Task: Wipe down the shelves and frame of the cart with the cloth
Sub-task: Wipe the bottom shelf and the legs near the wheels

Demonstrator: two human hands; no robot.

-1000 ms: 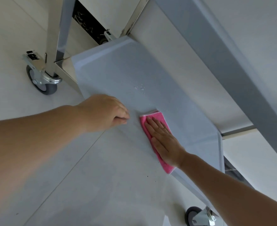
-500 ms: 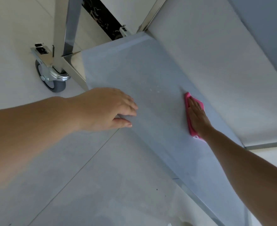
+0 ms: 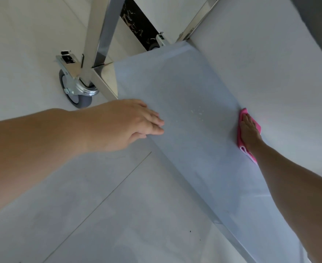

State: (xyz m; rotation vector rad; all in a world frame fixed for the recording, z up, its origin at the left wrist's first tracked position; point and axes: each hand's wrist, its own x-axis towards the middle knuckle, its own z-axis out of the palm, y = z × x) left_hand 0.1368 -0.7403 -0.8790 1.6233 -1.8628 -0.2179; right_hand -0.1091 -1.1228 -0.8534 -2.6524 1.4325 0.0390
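Observation:
The cart's bottom shelf (image 3: 185,88) is a pale grey-blue sheet running from upper middle to lower right. My right hand (image 3: 248,130) lies flat, fingers straight, pressing a folded pink cloth (image 3: 240,141) onto the shelf at its far edge. My left hand (image 3: 129,122) rests with straight fingers on the shelf's near edge. A few small white specks (image 3: 198,112) sit on the shelf between my two hands. A shiny steel post (image 3: 101,29) of the frame rises at the near left corner.
A grey caster wheel (image 3: 74,90) with a chrome bracket stands under the steel post on the pale tiled floor (image 3: 118,215). A second caster (image 3: 156,43) shows at the far corner. The underside of the shelf above (image 3: 270,63) hangs over the right side.
My right hand has slid the pink cloth from the shelf's near edge across to its far edge. My left hand stays on the near edge. The view has shifted a little.

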